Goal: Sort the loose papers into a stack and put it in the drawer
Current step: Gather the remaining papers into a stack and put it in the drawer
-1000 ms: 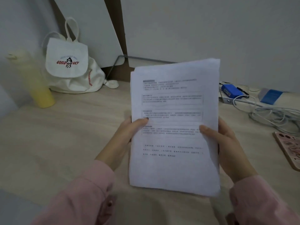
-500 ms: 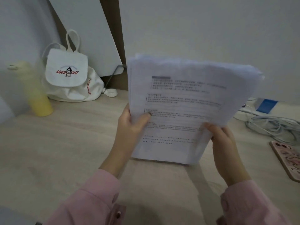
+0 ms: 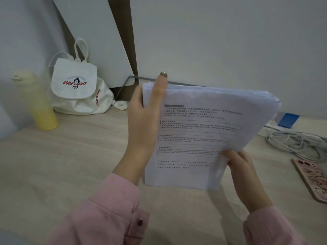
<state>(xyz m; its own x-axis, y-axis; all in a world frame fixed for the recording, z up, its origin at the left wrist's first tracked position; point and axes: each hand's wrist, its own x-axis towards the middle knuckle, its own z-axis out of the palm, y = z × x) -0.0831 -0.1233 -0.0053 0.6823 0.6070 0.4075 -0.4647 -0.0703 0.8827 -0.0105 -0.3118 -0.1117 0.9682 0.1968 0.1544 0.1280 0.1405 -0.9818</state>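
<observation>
A stack of white printed papers (image 3: 198,131) stands on its lower edge on the light wooden desk (image 3: 62,165), tilted toward me, its top sheets fanned out at the upper right. My left hand (image 3: 143,124) lies flat along the stack's left edge, fingers stretched upward, one finger over the top corner. My right hand (image 3: 242,170) grips the stack at its lower right, thumb on the front sheet. No drawer is in view.
A white "GOOD LUCY" drawstring bag (image 3: 77,85) and a yellow bottle (image 3: 39,105) stand at the back left by the wall. A white board leans behind them. Coiled grey cables (image 3: 297,144), a blue box (image 3: 288,120) and a pink phone (image 3: 313,179) lie at the right.
The stack dropped from being held in the air to standing on the desk. My left hand slid up from mid-edge to the top left corner and opened flat against the side.
</observation>
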